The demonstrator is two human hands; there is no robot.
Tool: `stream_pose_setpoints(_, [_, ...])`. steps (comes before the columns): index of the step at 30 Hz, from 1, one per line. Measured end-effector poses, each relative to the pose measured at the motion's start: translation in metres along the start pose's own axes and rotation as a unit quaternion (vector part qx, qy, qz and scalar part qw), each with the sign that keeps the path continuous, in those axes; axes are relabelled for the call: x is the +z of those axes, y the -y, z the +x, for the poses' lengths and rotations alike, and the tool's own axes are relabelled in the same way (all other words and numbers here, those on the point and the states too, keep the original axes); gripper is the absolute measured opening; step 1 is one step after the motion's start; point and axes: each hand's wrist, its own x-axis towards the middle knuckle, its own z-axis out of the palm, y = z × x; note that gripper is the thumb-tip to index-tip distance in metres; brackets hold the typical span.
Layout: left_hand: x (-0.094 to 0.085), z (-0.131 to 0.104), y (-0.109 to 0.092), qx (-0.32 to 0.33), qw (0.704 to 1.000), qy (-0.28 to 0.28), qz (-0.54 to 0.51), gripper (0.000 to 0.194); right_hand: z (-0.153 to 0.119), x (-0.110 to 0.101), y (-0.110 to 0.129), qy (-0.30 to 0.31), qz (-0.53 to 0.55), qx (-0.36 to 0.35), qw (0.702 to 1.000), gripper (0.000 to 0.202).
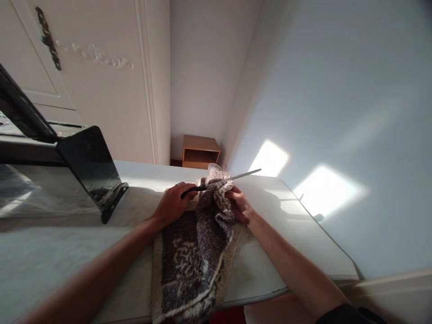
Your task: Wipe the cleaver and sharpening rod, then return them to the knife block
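In the head view, the left hand (174, 203) has its fingers closed round the black handle of the knife (245, 173), thumb side up against the towel (187, 256). The long thin blade points toward the right end of the tabletop (33, 256), slightly raised at its tip, near the far edge. The right hand (241, 204) has its fingers bent in narrowly on a bunched fold of the towel, just below the blade; how hard they pinch cannot be told, since the cloth hides some of the fingertips.

The towel, brown with pale patterning, is gathered into ridges between the hands, reaches the far edge at its top and spreads down to the near edge, where it seems to go over. Its folds lie at the middle stretch of the blade, while the outer stretch and tip stand clear of the cloth. A black metal plate (88, 157) stands on the tabletop well to the left, apart from both hands.

As for how far things have got, I'd judge this to be midway: knife and towel are both in hand, cloth and blade already together, neither one set down. How much of the blade the cloth has passed over cannot be told
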Motion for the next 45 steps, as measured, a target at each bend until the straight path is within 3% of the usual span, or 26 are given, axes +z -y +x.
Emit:
stream_pose_setpoints(11, [0.000, -0.008, -0.007, 0.052, 0.997, 0.031, 0.058, 0.032, -0.004, -0.004, -0.001, 0.034, -0.018, -0.032, 0.999, 0.028])
stream_pose_setpoints(18, [-0.002, -0.012, -0.015, 0.044, 0.994, 0.069, 0.068, 0.035, -0.007, -0.001, -0.002, 0.007, -0.012, -0.032, 0.999, 0.026])
stream_pose_setpoints(22, [-0.003, -0.013, -0.017, 0.024, 0.994, 0.108, 0.001, 0.038, -0.008, -0.001, -0.001, 0.006, -0.016, -0.023, 1.000, 0.028])
stream_pose_setpoints(25, [-0.004, -0.010, -0.017, -0.017, 0.986, 0.124, -0.109, 0.038, -0.008, -0.003, -0.001, 0.025, -0.024, -0.028, 0.999, 0.022])
stream_pose_setpoints(29, [-0.009, -0.005, -0.014, -0.103, 0.942, 0.175, -0.268, 0.041, -0.009, -0.002, 0.000, 0.032, -0.025, -0.026, 0.999, 0.022])
stream_pose_setpoints(32, [-0.014, -0.002, -0.013, -0.144, 0.919, 0.200, -0.307, 0.043, -0.009, -0.002, 0.000, 0.035, -0.028, -0.019, 0.999, 0.029])
stream_pose_setpoints(36, [-0.017, 0.001, -0.009, -0.140, 0.940, 0.158, -0.269, 0.045, -0.007, -0.002, -0.003, 0.025, -0.021, -0.032, 0.999, 0.027])
stream_pose_setpoints(41, [-0.012, 0.004, -0.006, -0.055, 0.987, 0.043, -0.148, 0.041, -0.005, -0.003, -0.002, -0.005, -0.004, -0.047, 0.999, 0.035])
stream_pose_setpoints(45, [-0.013, 0.005, -0.009, -0.059, 0.986, 0.043, -0.147, 0.035, -0.006, -0.002, -0.001, -0.003, 0.015, -0.042, 0.999, 0.036])
